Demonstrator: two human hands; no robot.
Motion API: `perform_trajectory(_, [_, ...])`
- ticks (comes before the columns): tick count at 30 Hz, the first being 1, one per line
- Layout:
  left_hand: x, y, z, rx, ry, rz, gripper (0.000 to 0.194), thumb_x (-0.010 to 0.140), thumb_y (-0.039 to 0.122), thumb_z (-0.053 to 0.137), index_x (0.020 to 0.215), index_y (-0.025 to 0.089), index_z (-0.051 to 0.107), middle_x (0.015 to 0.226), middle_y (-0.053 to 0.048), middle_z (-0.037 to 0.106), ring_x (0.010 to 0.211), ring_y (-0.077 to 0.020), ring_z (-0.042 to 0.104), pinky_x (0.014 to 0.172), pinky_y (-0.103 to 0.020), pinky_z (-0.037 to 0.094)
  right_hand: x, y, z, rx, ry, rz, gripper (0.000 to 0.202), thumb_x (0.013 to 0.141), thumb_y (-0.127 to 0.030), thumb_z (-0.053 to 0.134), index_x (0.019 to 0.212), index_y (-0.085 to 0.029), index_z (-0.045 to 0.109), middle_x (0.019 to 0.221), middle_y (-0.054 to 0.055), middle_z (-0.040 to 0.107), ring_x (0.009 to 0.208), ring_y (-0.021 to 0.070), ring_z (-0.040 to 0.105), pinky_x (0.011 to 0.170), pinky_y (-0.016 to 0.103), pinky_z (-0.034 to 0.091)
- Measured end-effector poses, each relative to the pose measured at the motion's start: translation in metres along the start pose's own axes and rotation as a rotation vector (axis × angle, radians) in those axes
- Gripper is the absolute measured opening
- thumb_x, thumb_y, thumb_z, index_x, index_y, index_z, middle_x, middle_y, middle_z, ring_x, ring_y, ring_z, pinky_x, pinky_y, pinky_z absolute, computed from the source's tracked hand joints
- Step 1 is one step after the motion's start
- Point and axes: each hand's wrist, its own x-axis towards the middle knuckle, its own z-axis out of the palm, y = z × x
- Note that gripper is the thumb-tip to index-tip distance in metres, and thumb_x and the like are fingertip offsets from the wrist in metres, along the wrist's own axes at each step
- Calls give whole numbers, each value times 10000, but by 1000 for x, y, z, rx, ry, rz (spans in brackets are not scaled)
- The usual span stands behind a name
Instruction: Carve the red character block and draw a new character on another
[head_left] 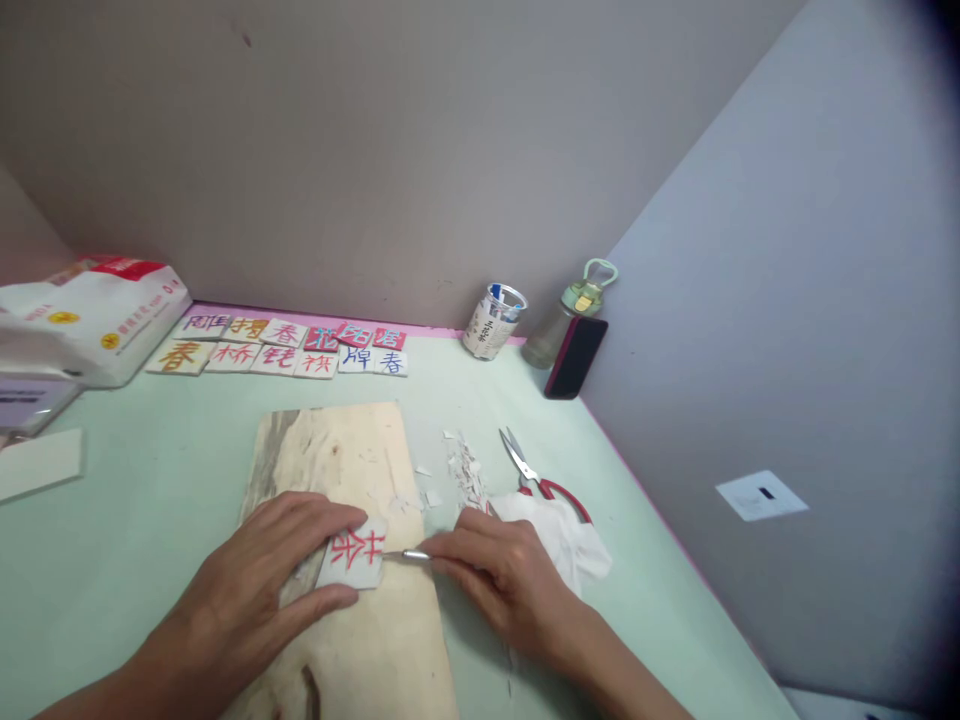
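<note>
My left hand (pixel 259 565) holds a small white tile (pixel 364 575) by its edges, thumb on the near side and fingers on the far side. A red Chinese character, turned sideways, stands on the tile. It lies on a wooden board (pixel 367 450). My right hand (pixel 517 585) is closed around a slim craft knife (pixel 414 555) with a silver collar. The thin blade points left and meets the tile's right edge at the red strokes; whether it cuts in, I cannot tell. Most of the knife's handle is hidden in my fingers.
Pale shavings (pixel 466 470) lie right of the board, near red-handled scissors (pixel 529 470) and a white cloth or tissue (pixel 555 540). Behind are rows of lettered tiles (pixel 277 358), a can (pixel 491 330), a bottle (pixel 547 335), a phone (pixel 576 358) and a white bag (pixel 112 320).
</note>
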Motion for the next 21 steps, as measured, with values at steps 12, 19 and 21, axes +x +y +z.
perform_trajectory(12, [2, 4, -3, 13, 2, 9, 467, 934, 651, 638, 1295, 356, 652, 1212, -4, 735, 1161, -254, 657, 1040, -363, 514, 0, -2, 2, -143, -30, -36, 334, 1111, -301, 415, 1140, -212, 735, 812, 27, 615, 652, 146, 563, 561, 271, 317])
perform_trajectory(19, [1, 4, -3, 8, -12, -4, 468, 942, 643, 634, 1303, 346, 637, 1233, -5, 718, 1195, -259, 629, 1047, -366, 498, 0, -7, 2, -50, -91, 62, 241, 1078, -237, 499, 1121, -248, 735, 841, 9, 659, 685, 140, 601, 602, 255, 353])
perform_trajectory(21, [1, 4, -2, -2, -12, -5, 467, 945, 638, 635, 1310, 347, 626, 1234, -3, 715, 1197, -256, 620, 1053, -360, 482, -1, -9, 2, -75, -104, 52, 239, 1070, -217, 497, 1114, -249, 731, 827, 6, 651, 664, 136, 577, 586, 257, 327])
